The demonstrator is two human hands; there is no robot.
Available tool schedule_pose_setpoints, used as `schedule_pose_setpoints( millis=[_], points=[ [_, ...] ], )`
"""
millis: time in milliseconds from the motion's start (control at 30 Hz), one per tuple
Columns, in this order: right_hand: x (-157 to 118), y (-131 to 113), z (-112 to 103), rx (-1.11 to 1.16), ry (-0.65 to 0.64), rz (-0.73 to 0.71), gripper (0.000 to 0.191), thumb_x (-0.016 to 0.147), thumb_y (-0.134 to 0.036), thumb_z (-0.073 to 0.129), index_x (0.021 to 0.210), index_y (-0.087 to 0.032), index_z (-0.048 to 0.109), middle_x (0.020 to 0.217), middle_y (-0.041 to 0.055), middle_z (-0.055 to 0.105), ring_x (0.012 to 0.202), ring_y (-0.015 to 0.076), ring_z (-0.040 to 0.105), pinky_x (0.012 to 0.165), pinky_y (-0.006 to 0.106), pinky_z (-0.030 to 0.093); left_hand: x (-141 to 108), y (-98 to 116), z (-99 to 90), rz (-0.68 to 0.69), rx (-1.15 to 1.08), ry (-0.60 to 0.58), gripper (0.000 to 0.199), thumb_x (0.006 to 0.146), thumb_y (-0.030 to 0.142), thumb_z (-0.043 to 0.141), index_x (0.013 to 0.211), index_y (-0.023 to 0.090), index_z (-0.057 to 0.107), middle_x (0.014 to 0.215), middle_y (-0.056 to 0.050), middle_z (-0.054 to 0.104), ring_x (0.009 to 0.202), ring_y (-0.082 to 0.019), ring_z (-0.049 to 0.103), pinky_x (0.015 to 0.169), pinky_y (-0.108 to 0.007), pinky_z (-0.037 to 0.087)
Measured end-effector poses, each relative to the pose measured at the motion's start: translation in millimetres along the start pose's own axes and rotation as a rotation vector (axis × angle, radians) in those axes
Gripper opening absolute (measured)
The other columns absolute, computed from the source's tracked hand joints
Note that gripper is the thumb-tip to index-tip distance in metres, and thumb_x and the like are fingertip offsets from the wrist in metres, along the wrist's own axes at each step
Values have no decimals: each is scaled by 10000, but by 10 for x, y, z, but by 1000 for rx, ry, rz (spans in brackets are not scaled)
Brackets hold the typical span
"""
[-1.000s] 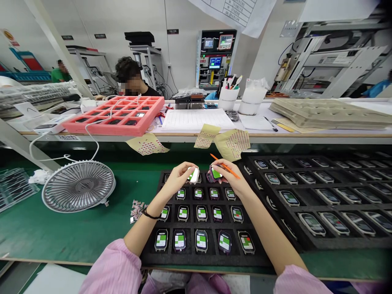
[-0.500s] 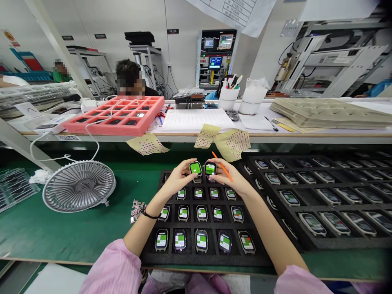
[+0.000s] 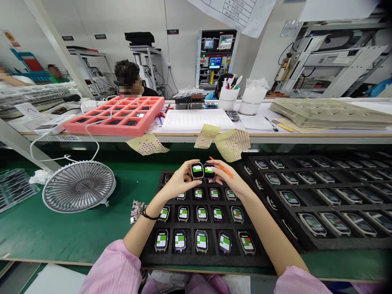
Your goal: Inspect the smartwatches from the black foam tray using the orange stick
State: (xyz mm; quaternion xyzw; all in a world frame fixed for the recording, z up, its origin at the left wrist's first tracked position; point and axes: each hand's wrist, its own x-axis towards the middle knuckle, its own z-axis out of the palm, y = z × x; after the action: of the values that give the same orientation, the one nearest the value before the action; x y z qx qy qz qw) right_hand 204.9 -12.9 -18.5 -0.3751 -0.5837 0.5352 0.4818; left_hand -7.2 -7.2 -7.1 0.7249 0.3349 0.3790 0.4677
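Observation:
My left hand (image 3: 184,176) grips a smartwatch (image 3: 197,170) by its edges, its screen lit green and white. Right beside it, my right hand (image 3: 225,173) holds a second smartwatch (image 3: 209,170) with a dark case. An orange pen-like stick (image 3: 222,166) is also tucked in the fingers of my right hand. Both watches are above the far rows of a black foam tray (image 3: 211,260). Several watches with green-and-white screens lie face up in its slots, among them one at the near right corner (image 3: 246,242) that shows a red patch.
A second black tray (image 3: 294,241) of watches stands on the right. To the left are a grey fan (image 3: 79,185) and several small metal pieces (image 3: 136,209). A pink foam tray (image 3: 137,130) sits on the shelf ahead, and a person (image 3: 130,79) is behind it.
Both watch screens have changed from mostly green to green with white and black. My left thumb has moved off its screen to the lower edge. The orange stick has shifted slightly.

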Motion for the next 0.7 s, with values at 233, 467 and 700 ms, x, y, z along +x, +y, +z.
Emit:
schedule_pose_setpoints(
  millis=[233,467,700],
  points=[
    [-52,-4,121,-33,-22,54,367,863,-457,608,1144,-222,628,846,21,608,629,129,565,453,241,379,-35,7,93,298,494,86,384,802,249,699,1165,220,578,1147,-99,581,1077,-249,547,920,-398,470],
    [-138,37,204,-184,-62,-1,475,847,-399,650,1289,-269,535,1083,52,632,827,177,615,779,352,530,-20,-100,132,340,757,92,424,772,108,646,1179,195,566,1194,-103,608,1051,-271,564,880,-430,474],
    [-121,-86,116,51,-188,73,395,811,-369,713,1187,-266,647,1085,51,665,951,199,631,875,365,527,-51,52,103,409,534,123,403,782,222,696,1173,218,599,1162,-106,631,1092,-265,559,949,-422,452]
  ],
)
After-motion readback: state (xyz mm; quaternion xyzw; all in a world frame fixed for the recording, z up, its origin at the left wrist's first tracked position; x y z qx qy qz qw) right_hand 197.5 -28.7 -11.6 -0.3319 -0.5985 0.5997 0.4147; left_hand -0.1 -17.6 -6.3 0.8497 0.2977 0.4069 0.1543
